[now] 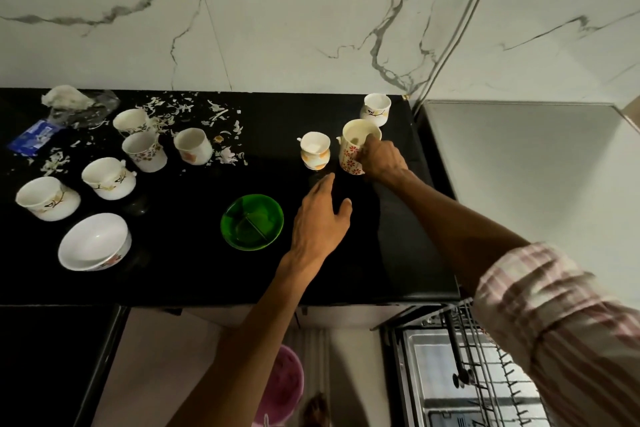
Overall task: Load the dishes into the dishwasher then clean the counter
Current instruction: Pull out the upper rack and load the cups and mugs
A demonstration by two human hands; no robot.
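Head view: black counter (194, 274) held cups, white bowl (94, 242), green dish (252, 222). Dishwasher rack (485, 364) sat lower right. Right hand (381, 160) gripped red-flowered mug (353, 149); left hand (320, 222) hovered, fingers relaxed. Blue packet (34, 138) print unreadable.

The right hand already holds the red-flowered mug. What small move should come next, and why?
Probably lift the red-flowered mug off the counter toward the open dishwasher rack below on the right. The right hand already grips it, and the left hand is open, reaching toward the small orange-patterned cup.
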